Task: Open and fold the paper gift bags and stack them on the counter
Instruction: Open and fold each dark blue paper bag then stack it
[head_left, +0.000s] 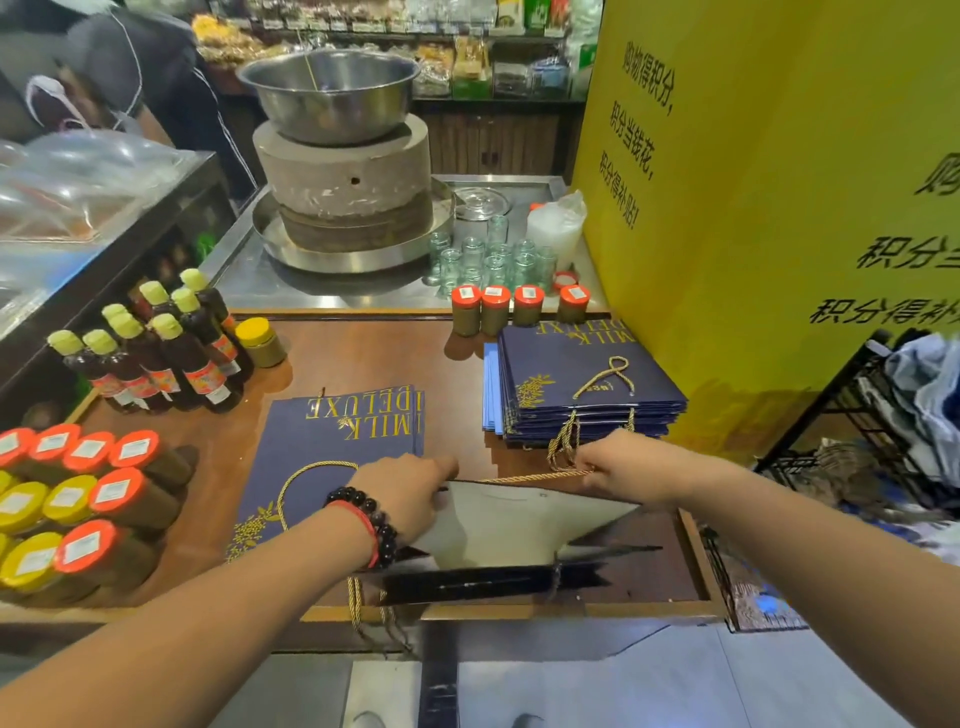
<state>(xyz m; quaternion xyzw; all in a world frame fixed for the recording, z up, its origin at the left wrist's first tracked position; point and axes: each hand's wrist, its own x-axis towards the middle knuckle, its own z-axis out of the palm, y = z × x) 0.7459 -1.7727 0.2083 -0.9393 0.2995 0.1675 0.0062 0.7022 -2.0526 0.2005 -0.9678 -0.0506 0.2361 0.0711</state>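
A navy paper gift bag (498, 525) is held open over the counter's near edge, its pale inside facing me. My left hand (410, 493) grips the bag's left rim. My right hand (618, 467) pinches the right rim and the gold rope handle. A flat navy bag (332, 457) printed "MILK DELUXE" lies on the brown counter (374, 353) to the left. A stack of several flat navy bags (582, 384) sits at the right, just beyond my right hand.
Dark sauce bottles (156, 353) and orange and yellow lidded jars (78, 493) crowd the left side. Orange-capped jars (519, 306) and glass cups (493, 260) stand behind the stack. A stone mill with a steel bowl (332, 93) is farther back. A yellow sign (753, 182) walls the right.
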